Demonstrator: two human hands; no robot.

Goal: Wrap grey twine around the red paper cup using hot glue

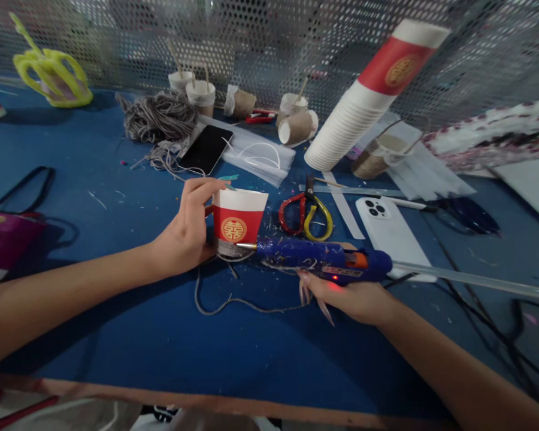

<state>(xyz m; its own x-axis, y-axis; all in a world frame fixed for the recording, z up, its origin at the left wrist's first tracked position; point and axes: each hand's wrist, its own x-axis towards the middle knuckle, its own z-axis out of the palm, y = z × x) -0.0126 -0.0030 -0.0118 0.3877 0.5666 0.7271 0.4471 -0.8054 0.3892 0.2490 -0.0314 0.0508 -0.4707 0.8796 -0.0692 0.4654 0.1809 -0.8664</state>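
My left hand point(186, 230) is wrapped round a red and white paper cup point(239, 220) that stands upright on the blue table point(170, 341). Grey cord is wound round the cup's base, and a loose end point(233, 302) trails toward me. My right hand point(353, 296) grips a blue glue gun point(318, 258), its metal nozzle touching the cup's lower edge. A clear glue stick point(471, 280) juts from the gun's back to the right.
Red and yellow scissors point(305, 212) and a white phone point(393, 230) lie just behind the gun. Farther back are a black phone point(205, 149), a bundle of grey cord point(158, 117), several wrapped cups, a leaning stack of cups point(363, 102) and a perforated metal screen point(269, 36).
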